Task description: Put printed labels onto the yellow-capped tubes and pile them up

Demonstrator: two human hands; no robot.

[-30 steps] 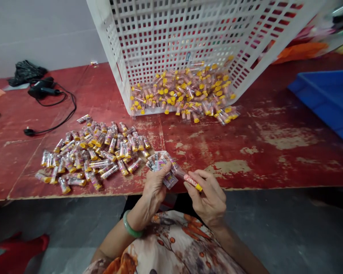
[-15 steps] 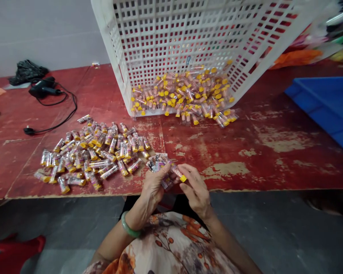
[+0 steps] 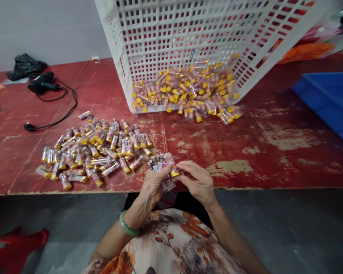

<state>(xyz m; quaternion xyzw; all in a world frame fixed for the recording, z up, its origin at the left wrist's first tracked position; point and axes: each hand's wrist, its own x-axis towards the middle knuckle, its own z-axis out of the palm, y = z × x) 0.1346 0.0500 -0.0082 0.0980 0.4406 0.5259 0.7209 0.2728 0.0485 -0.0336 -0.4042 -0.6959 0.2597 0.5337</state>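
My left hand (image 3: 152, 186) is closed round a fanned bunch of small printed paper slips (image 3: 157, 163), its thumb across the top. A small clear tube with a yellow cap (image 3: 169, 160) lies against the slips, cap end toward me, with pink and purple print showing on it. My right hand (image 3: 199, 183) pinches at the tube's right side with thumb and fingertips; the exact contact is partly hidden. Left of my hands lies a heap of clear yellow-capped tubes (image 3: 100, 161) with printing inside.
A white plastic crate (image 3: 114, 45) lies on its side at the back, with many pink-filled yellow-capped tubes (image 3: 185, 91) spilling from its mouth. A blue tray (image 3: 328, 99) stands right. A black corded device (image 3: 42, 83) and black bag (image 3: 27, 66) lie back left on the red table (image 3: 274, 167).
The tube has turned from slanting to nearly upright against the slips. My right fingers have closed in at its side. The whole view has shifted slightly.
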